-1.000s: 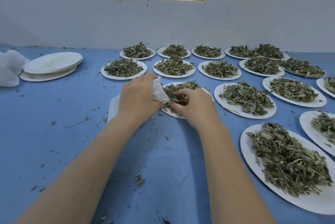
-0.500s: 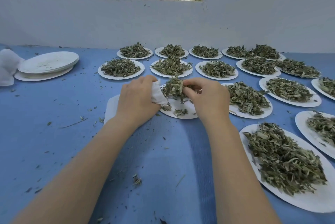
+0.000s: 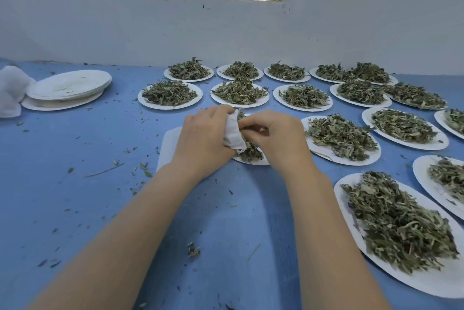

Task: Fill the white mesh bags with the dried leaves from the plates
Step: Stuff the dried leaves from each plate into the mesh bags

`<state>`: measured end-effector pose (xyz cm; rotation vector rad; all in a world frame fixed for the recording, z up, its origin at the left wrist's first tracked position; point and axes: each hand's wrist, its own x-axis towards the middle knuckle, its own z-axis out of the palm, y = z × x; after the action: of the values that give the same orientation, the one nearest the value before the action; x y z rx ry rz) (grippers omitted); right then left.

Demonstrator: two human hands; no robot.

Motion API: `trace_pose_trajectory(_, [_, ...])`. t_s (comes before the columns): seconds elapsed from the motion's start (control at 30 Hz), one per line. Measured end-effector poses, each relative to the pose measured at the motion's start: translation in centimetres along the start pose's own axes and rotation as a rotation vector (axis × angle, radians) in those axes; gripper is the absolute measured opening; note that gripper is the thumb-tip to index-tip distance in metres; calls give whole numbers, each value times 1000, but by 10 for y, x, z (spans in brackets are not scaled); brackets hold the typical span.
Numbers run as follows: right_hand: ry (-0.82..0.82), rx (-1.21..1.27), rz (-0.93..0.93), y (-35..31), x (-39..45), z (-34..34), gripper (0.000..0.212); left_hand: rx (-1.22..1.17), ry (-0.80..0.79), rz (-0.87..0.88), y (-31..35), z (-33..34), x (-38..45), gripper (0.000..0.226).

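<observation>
Over the blue table (image 3: pixel 75 184), our left hand (image 3: pixel 203 141) grips the white mesh bag (image 3: pixel 233 134) while our right hand (image 3: pixel 278 139), pinching dried green leaves (image 3: pixel 247 153), should push them deep inside.

A single wide-angle view looks from the person's head forward and down across the flat blue counter (image 3: pixel 75 184) toward the pale painted wall (image 3: pixel 150 33) behind it. Both forearms enter from the bottom edge, close to the lens.

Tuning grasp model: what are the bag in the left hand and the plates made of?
Bag: thin white soft mesh or nonwoven cloth, matte; it crumples in the left hand. Plates: likely paper or pulp, matte white, thin flat rims; foam is possible.
</observation>
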<state>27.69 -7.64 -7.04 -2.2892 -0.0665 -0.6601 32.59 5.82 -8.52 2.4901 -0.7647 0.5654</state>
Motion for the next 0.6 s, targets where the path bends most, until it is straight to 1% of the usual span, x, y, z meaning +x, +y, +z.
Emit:
trace_pose_trajectory(0.1, [-19,159,81,-4,0,0,21,5,3,16,3,3,0,56])
trace_pose_trajectory(0.23, [-167,411,209,-7,0,-6,24,-39,24,-21,4,4,0,56])
trace_pose_trajectory(0.33, [-312,408,236,-4,2,-12,34,-75,49,-65,5,3,0,51])
trace_pose_trajectory(0.4, [-338,408,221,-5,3,-11,36,-100,64,-93,6,3,0,49])
trace_pose_trajectory(0.43, [-304,420,222,-6,3,-10,35,-116,70,-99,7,3,0,49])
trace_pose_trajectory(0.53, [-94,442,245,-8,2,-4,26,-153,73,-90,7,2,0,51])
trace_pose_trajectory(0.6, [16,387,245,-8,2,0,27,-160,79,-82,7,2,-1,53])
